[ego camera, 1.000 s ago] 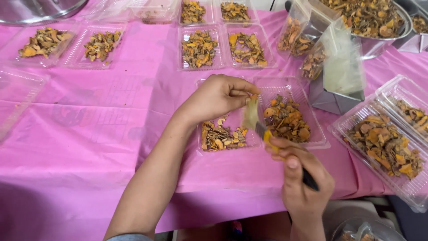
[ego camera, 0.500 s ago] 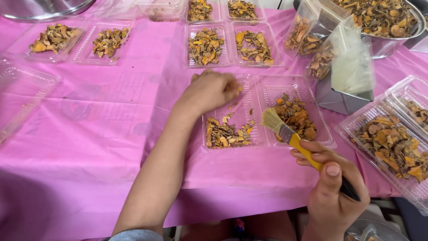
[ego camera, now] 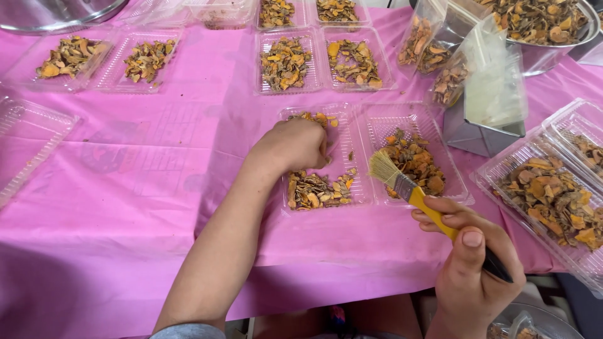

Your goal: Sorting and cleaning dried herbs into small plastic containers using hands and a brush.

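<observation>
**Brush in one hand, the other in the open clamshell tray**

Left hand [ego camera: 300,143] rests knuckles-up inside the left half of a clear hinged clamshell tray [ego camera: 370,119]. Fingers curled under and pressed together; cannot tell whether they pinch anything, the tips are hidden beneath the hand. Dried orange-brown slices [ego camera: 317,188] lie heaped just below those fingers, at the near end of the same half; a few more pieces show just beyond the knuckles.

Right hand [ego camera: 468,263] holds a paintbrush [ego camera: 411,191] by its yellow handle, fingers wrapped around it and the thumb laid flat along the top. The dark handle end sticks out behind the hand. Pale bristles point away from the fingers, up and left, touching or just over the ridge between the two tray halves. A second heap of slices [ego camera: 414,160] sits in the right half, just beyond the bristles.

The two hands are apart, with the tray between them.

All on a desk under a pink cloth [ego camera: 125,207]. Farther from the left fingers: more filled clear trays in rows [ego camera: 286,63]. Well to their left, an empty clear tray [ego camera: 28,141]. Right of the brush hand, another filled tray [ego camera: 549,198] overhangs the desk edge. Beyond it, clear bags of slices [ego camera: 440,59] and a metal bowl [ego camera: 553,56].
</observation>
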